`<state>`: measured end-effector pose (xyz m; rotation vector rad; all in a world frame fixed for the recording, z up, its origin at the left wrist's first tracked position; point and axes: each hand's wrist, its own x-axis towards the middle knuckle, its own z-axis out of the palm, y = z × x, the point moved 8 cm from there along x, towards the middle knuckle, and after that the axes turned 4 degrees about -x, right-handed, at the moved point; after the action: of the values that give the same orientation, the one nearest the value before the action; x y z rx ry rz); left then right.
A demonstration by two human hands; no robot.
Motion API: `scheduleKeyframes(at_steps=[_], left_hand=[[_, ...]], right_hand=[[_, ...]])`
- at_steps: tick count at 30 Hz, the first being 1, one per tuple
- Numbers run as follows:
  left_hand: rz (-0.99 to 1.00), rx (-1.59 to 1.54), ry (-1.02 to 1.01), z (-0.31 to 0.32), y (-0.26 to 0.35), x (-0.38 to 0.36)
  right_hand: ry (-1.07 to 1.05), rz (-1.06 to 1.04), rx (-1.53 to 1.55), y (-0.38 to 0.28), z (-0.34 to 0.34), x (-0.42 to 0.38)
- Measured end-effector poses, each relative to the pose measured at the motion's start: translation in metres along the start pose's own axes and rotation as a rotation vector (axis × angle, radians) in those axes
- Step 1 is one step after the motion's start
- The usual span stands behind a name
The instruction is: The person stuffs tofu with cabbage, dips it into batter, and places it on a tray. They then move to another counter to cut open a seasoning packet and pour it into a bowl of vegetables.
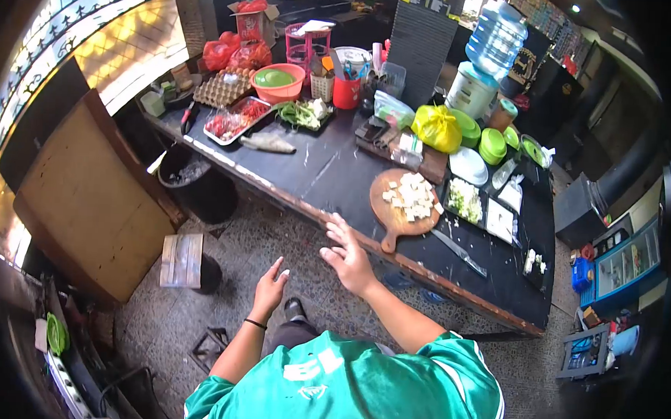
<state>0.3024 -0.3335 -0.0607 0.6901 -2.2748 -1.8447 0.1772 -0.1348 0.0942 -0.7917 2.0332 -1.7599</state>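
My left hand [270,290] is held out low in front of my body, over the floor, with thumb and fingers apart and nothing in it. Higher up, my right hand [348,256] reaches to the table's front edge, its fingers spread and holding nothing. To its right lies a round wooden cutting board [386,211] with its handle towards me. Pale cubes [412,196], perhaps tofu, are piled on it. A knife [459,253] rests on the table right of the board. Beyond it, a black tray holds chopped pale green vegetables [465,200].
The dark table [315,172] carries a tray of red chillies [237,120], leafy greens [303,114], an egg carton [223,87], an orange basin [279,82] and a yellow plastic bag [436,128]. A stool [181,260] and a black bin [196,186] stand on the floor at left.
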Motion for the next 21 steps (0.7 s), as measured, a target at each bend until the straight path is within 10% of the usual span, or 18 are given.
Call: scheduleKeyframes(at_steps=[8,21], left_hand=[[0.073,-0.076,-0.133,-0.056,0.06,0.134],[0.042,-0.291,-0.006,-0.099,0.087,0.213]], right_hand=[[0.493,0.189,-0.29,0.071,-0.069,0.137],[0.649,0.525,-1.139,0.157,-0.216,0.316]])
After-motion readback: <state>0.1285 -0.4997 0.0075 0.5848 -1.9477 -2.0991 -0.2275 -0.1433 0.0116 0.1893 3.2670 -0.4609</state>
